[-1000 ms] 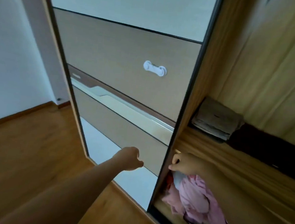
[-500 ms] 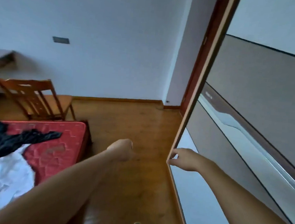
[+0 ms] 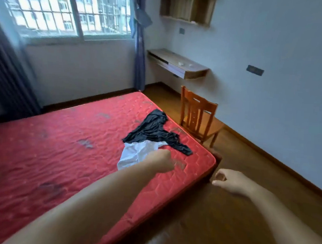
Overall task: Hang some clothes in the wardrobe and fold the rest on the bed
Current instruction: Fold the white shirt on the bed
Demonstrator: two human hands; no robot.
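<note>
**Over the bed's corner: both hands empty, clothes just beyond your left**

Just beyond your left hand (image 3: pixel 162 160) lie the two pieces of clothing, both on the red mattress of the bed (image 3: pixel 58 142). The white garment (image 3: pixel 134 154) is the closer one. Its edge meets your knuckles in this view, but you cannot tell whether the hand touches it or hangs above it. The black garment (image 3: pixel 153 130) lies past the white one, farther from the hand. It is spread loosely, overlaps the white cloth's far edge, and one strip trails out to the hand's right. Your left hand is balled into a fist with the fingers tucked under, and nothing shows in it.

Your right hand (image 3: pixel 228 180) is off the mattress, over the wooden floor (image 3: pixel 245 215) just past the bed's corner, well apart from both garments. Its fingers are loosely curled with the thumb tip close to them, and they hold nothing.

Beyond your right hand, a wooden chair (image 3: pixel 197 115) stands beside the bed's edge with its back toward you. Farther along the same wall a narrow table (image 3: pixel 176 64) is fixed to the wall, with a couple of small pale things on top that are too small to name. Above it hangs an open wall shelf (image 3: pixel 186 4). Far ahead of your left hand, across the bed, is a barred window (image 3: pixel 69 8) with a blue curtain (image 3: pixel 139 52) at its right side.
</note>
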